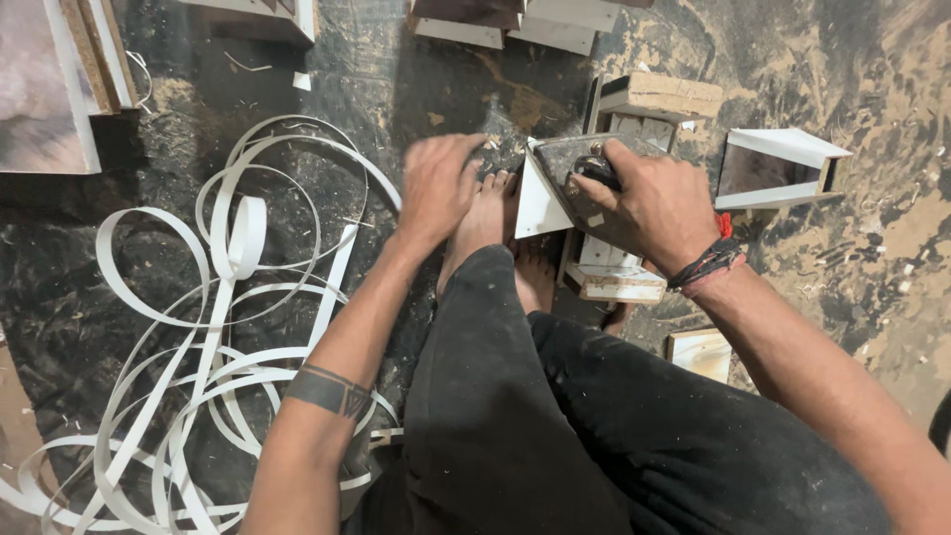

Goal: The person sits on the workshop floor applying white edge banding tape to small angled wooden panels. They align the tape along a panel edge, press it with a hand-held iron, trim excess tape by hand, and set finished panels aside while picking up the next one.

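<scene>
My right hand grips the dark handle of a grey metal hand plane that rests on a narrow white-faced wooden piece. A white triangular offcut leans against the plane's left side. My left hand lies palm down, fingers curled, on the dusty dark floor just beyond my bare foot; it holds nothing. My legs in black trousers fill the lower middle, and the foot sits right beside the wooden piece.
A tangle of white edge-banding strips loops across the floor at left. White-faced board pieces lie around: one at top left, some at top centre, a small box-like piece at right, and a small block. Sawdust covers the floor.
</scene>
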